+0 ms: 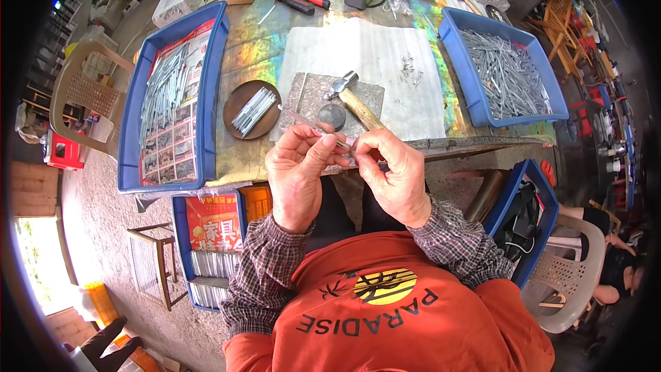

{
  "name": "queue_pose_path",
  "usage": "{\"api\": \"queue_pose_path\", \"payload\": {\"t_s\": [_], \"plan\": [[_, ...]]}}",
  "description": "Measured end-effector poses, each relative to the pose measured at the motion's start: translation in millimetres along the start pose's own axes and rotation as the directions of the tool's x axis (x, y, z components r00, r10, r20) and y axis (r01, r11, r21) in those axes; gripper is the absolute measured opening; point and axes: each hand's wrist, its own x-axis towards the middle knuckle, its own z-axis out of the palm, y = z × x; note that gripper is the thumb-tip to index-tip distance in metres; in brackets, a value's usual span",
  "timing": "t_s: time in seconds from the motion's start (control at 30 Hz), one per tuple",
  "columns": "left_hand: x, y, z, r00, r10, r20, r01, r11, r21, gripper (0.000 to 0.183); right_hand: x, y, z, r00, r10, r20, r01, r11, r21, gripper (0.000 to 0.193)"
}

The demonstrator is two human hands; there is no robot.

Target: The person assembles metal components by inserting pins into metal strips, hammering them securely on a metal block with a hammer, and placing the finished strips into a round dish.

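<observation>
Thin rod [301, 119]: held up in front of the chest, above the near edge of the tabletop [258, 55]; it slants away to the upper left from the fingertips.
Left hand [297, 176]: nearly closed, palm side partly showing, thumb and fingers pinching the thin rod near its lower end.
Right hand [394, 172]: curled, thumb and forefinger drawn together at that same end; whether they grip a separate small piece, I cannot tell.
Stone slab [311, 91]: just beyond the hands, flat on a white sheet [330, 41].
Hammer [362, 109]: lying on the slab, head away from the hands, handle pointing back toward the right one.
Round grey block [332, 117]: on the slab, left of the hammer handle.
Brown dish [237, 98]: beyond and to the left of the left hand, with a bundle of rods [255, 111] in it.
Blue tray [211, 96]: farther left, lined with printed paper, rods piled on that.
Second blue tray [530, 118]: well to the right beyond the right hand, full of loose metal pieces [506, 72].
Pliers [292, 1]: far beyond the hands, near the far side, with red-and-black handles.
</observation>
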Motion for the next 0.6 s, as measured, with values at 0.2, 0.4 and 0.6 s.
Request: {"api": "queue_pose_path", "payload": {"t_s": [0.2, 0.4, 0.6], "plan": [[-2.9, -7.5, 1.2, 0.992, 0.123, 0.0, -0.122, 0.987, 0.103, 0.01, 3.6, -1.3, 6.1, 0.976, -0.207, -0.069, 0.195, 0.969, -0.153, 0.018], [-4.9, -9.3, -2.2, 0.993, 0.121, -0.009, -0.12, 0.99, 0.072, 0.011, -1.7, -1.1, 8.2, 0.995, -0.029, -0.098, 0.027, 0.999, -0.019, 0.014], [-5.5, -13.9, 0.3, 0.986, 0.163, -0.022, -0.161, 0.984, 0.072, 0.01, -4.2, 6.6, 8.3, 0.994, -0.036, -0.104, 0.031, 0.999, -0.044, 0.012]]}}
